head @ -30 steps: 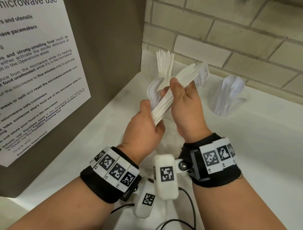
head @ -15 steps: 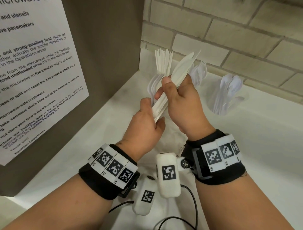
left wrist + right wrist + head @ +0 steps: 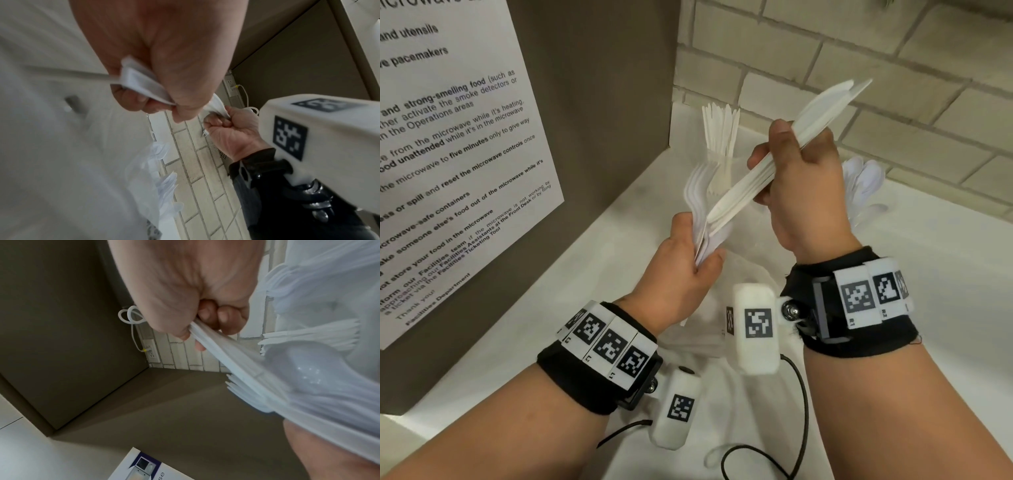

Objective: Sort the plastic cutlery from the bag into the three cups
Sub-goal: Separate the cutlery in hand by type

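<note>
My left hand point(image 3: 688, 263) grips the handle ends of a bunch of white plastic cutlery point(image 3: 700, 198), fork tines showing at its top. My right hand point(image 3: 801, 181) grips a stack of white knives point(image 3: 822, 106), held slanting up to the right, its lower end close to the left hand's bunch. In the right wrist view my fingers point(image 3: 207, 314) curl round the knives point(image 3: 226, 353). In the left wrist view my left hand point(image 3: 164, 81) clamps flat white handles point(image 3: 141, 84). A cup of upright knives point(image 3: 722, 133) stands in the back corner. A cup of spoons point(image 3: 866, 185) shows behind my right hand.
The clear bag point(image 3: 726, 308) lies crumpled on the white counter point(image 3: 945, 274) under my wrists. A brown panel with a printed notice point(image 3: 448, 154) walls the left side. A brick wall point(image 3: 893, 68) closes the back. A black cable point(image 3: 801, 428) trails near the front.
My right hand has drawn the stack of knives up and to the right, out of the bunch that my left hand holds. The left hand stayed low and keeps the forks.
</note>
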The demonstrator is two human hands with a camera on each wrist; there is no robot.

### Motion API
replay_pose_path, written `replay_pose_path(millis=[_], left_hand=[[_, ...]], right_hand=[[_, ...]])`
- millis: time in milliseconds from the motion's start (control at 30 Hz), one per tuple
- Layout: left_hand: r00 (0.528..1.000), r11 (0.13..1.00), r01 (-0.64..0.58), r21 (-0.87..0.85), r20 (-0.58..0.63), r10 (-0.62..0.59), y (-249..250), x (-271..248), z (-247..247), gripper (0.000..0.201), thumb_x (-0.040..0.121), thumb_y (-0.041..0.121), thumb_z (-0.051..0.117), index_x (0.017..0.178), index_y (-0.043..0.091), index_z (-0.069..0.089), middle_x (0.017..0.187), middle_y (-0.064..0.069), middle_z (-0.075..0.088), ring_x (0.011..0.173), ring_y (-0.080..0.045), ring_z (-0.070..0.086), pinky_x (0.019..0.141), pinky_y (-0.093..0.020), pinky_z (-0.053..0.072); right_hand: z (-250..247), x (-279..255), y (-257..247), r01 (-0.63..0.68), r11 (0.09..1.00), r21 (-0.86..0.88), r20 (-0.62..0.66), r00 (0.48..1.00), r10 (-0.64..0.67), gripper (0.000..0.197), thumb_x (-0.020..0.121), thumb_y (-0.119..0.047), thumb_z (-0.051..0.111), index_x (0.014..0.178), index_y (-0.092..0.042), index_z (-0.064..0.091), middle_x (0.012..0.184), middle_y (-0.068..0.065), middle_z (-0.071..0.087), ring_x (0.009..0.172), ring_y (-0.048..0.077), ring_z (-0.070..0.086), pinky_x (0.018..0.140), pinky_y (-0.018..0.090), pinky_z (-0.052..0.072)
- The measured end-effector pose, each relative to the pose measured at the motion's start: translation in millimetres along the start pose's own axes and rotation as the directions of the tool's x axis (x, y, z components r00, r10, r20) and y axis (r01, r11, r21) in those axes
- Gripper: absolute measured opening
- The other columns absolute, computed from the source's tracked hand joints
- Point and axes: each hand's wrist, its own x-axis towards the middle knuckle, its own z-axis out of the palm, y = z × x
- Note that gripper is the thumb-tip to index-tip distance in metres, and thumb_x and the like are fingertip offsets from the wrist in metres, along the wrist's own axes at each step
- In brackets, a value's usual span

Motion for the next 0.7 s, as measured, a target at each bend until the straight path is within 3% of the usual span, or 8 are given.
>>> replay_pose_path(millis=[100, 200, 300, 367, 500, 567, 633, 700], left_hand=[[1.0, 1.0, 0.014, -0.018, 0.026, -0.014, -1, 0, 1, 0.023, 0.094, 0.026, 0.053, 0.097, 0.012, 0.034, 0.064, 0.004, 0.046, 0.047, -0.003, 0.046, 0.042, -0.014, 0.034], [0.998, 0.998, 0.047, -0.043, 0.047, -0.045, -2, 1, 0, 0.023, 0.095, 0.03, 0.051, 0.099, 0.012, 0.036, 0.065, 0.004, 0.048, 0.045, -0.005, 0.044, 0.043, -0.02, 0.037], [0.995, 0.994, 0.09, -0.054, 0.053, -0.087, -2, 4, -2, 0.024, 0.096, 0.031, 0.05, 0.101, 0.011, 0.037, 0.068, 0.001, 0.052, 0.049, -0.012, 0.048, 0.046, -0.029, 0.043], [0.993, 0.991, 0.118, -0.061, 0.035, -0.116, -1, 8, -2, 0.023, 0.096, 0.029, 0.05, 0.103, 0.011, 0.037, 0.07, -0.001, 0.054, 0.049, -0.014, 0.049, 0.046, -0.028, 0.041], [0.989, 0.989, 0.15, 0.0, -0.015, -0.15, 1, 14, -4, 0.023, 0.096, 0.025, 0.048, 0.108, 0.01, 0.035, 0.073, -0.001, 0.055, 0.053, -0.012, 0.051, 0.041, -0.017, 0.034], [0.989, 0.989, 0.149, 0.021, -0.015, -0.149, 3, 16, -5, 0.025, 0.097, 0.026, 0.047, 0.111, 0.011, 0.032, 0.078, 0.0, 0.057, 0.059, -0.011, 0.056, 0.043, -0.018, 0.037], [0.989, 0.989, 0.15, 0.018, -0.008, -0.15, 7, 16, -6, 0.026, 0.098, 0.029, 0.046, 0.112, 0.014, 0.029, 0.08, 0.006, 0.055, 0.063, -0.008, 0.058, 0.047, -0.021, 0.04], [0.988, 0.988, 0.151, 0.027, -0.009, -0.151, 8, 15, -5, 0.026, 0.098, 0.029, 0.046, 0.111, 0.013, 0.029, 0.077, 0.008, 0.053, 0.062, -0.007, 0.057, 0.047, -0.02, 0.041]], right_hand=[[-4, 1, 0, -0.042, 0.991, 0.127, -0.113, 0.992, 0.056, 0.01, 0.099, -0.018, 0.046, 0.099, -0.008, 0.045, 0.056, 0.0, 0.055, 0.047, 0.012, 0.047, 0.045, 0.021, 0.035], [-10, 0, -2, -0.046, 0.986, 0.162, -0.188, 0.979, 0.077, 0.01, 0.097, -0.018, 0.047, 0.097, -0.008, 0.047, 0.05, -0.004, 0.053, 0.051, 0.011, 0.048, 0.051, 0.021, 0.04], [-8, -4, -2, -0.07, 0.987, 0.144, -0.077, 0.994, 0.082, 0.007, 0.099, -0.017, 0.045, 0.095, -0.012, 0.046, 0.05, -0.002, 0.049, 0.055, 0.019, 0.053, 0.064, 0.034, 0.051], [-5, -9, 0, -0.137, 0.981, 0.136, 0.057, 0.99, 0.131, 0.008, 0.099, -0.015, 0.043, 0.092, -0.014, 0.045, 0.057, 0.003, 0.045, 0.046, 0.023, 0.049, 0.055, 0.038, 0.051], [-2, -18, 16, -0.127, 0.961, -0.244, 0.214, 0.96, 0.181, 0.009, 0.095, -0.022, 0.054, 0.089, -0.014, 0.054, 0.062, 0.0, 0.048, 0.038, 0.011, 0.04, 0.042, 0.026, 0.035], [1, -22, 25, -0.047, 0.917, -0.397, 0.268, 0.949, 0.165, 0.019, 0.086, -0.027, 0.068, 0.083, -0.009, 0.061, 0.057, -0.005, 0.054, 0.04, 0.004, 0.047, 0.042, 0.022, 0.037], [5, -25, 32, 0.01, 0.882, -0.471, 0.288, 0.947, 0.143, 0.03, 0.076, -0.031, 0.077, 0.076, -0.005, 0.063, 0.06, 0.002, 0.061, 0.051, 0.01, 0.058, 0.05, 0.027, 0.046], [8, -25, 33, 0.021, 0.868, -0.497, 0.285, 0.948, 0.14, 0.029, 0.074, -0.028, 0.079, 0.069, -0.006, 0.061, 0.06, 0.003, 0.06, 0.055, 0.015, 0.058, 0.056, 0.032, 0.047]])
